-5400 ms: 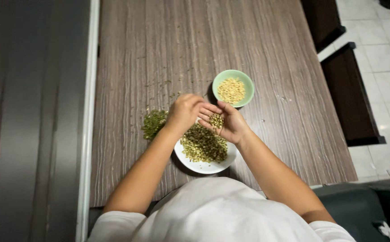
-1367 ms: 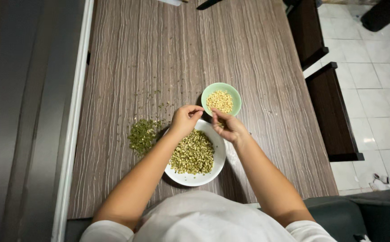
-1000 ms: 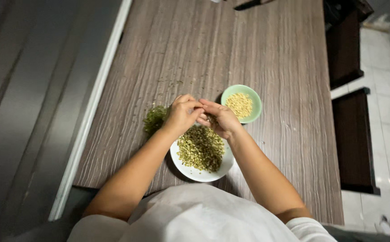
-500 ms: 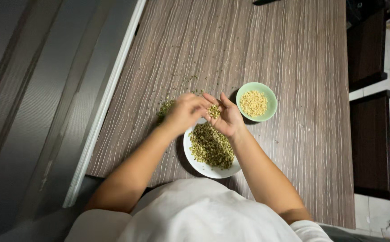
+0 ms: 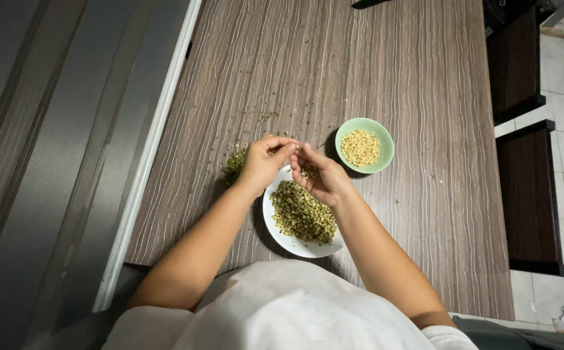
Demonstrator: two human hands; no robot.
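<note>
Under my hands is the brown striped surface (image 5: 373, 58), the largest thing here. Just below my fingers stands the white plate (image 5: 281, 234) with a big heap of green unpeeled beans (image 5: 303, 212), so much work is left, I judge. Beyond my right hand is the small green bowl (image 5: 384, 159), holding the yellow peeled beans (image 5: 360, 147). Beside my left hand lies a pile of green skins (image 5: 233, 162). My right hand (image 5: 321, 178) is cupped around a few beans; my left hand (image 5: 266, 162) has its fingers pinched on one bean, I believe
</note>
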